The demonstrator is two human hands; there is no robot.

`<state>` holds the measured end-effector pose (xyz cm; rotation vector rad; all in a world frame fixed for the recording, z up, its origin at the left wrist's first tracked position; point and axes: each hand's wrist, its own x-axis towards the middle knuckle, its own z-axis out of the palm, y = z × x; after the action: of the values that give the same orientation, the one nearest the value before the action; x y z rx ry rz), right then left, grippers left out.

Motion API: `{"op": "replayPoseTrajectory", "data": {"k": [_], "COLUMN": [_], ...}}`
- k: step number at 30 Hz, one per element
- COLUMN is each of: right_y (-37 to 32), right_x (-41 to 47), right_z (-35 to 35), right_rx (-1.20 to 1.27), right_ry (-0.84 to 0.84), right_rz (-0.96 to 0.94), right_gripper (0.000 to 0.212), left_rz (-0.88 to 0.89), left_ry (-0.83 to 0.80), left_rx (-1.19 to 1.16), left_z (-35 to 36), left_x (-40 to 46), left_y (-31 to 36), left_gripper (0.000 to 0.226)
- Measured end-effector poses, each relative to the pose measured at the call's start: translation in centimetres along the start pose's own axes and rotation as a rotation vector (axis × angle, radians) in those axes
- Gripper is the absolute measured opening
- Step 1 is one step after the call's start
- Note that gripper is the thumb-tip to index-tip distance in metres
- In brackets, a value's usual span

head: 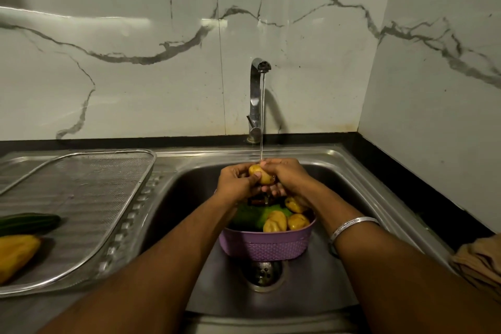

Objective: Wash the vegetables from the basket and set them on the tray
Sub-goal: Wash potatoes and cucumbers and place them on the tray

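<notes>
Both hands met over the stainless steel sink (341,171), under the thin stream of water (262,116) that fell from the chrome tap (256,95). A small yellow-brown potato (260,175) lay between them: the left hand (237,182) curled round its left side with the thumb pressed on top, and the right hand (287,175) wrapped its right side, fingers folded under it. The water struck just where the right hand's fingers met the potato.

Directly below the hands stood a purple woven plastic basket (267,244) in the sink bowl, which held three more yellowish potatoes (275,221) and a green vegetable (252,215). On the left, the steel mesh tray (108,198) carried a dark green cucumber (29,222) and a yellow pepper (16,253) near its front edge. A silver bangle (352,225) circled the right wrist.
</notes>
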<state>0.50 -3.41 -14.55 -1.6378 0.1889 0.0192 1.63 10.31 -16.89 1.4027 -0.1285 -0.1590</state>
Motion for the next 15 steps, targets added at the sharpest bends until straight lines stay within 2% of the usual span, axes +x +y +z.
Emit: {"op": "replayPoseTrajectory", "data": {"k": [4, 7, 11, 15], "right_y": [0.04, 0.17, -0.01, -0.26], "right_x": [-0.01, -0.37, -0.79, -0.34], "right_z": [-0.21, -0.28, 0.17, 0.62], "right_rx": [0.053, 0.025, 0.070, 0.080], "right_ry": [-0.046, 0.053, 0.170, 0.137], "right_rz": [0.030, -0.004, -0.023, -0.034], "right_gripper": [0.025, 0.019, 0.021, 0.020], "left_rz": [-0.063, -0.075, -0.063, -0.061], "left_ry": [0.019, -0.015, -0.045, -0.012], "left_rx": [-0.061, -0.117, -0.109, -0.157], "left_z": [-0.25, 0.08, 0.55, 0.32], "left_x": [0.16, 0.01, -0.46, -0.44], "left_y": [0.08, 0.18, 0.17, 0.56], "left_gripper": [0.031, 0.033, 0.032, 0.030]}}
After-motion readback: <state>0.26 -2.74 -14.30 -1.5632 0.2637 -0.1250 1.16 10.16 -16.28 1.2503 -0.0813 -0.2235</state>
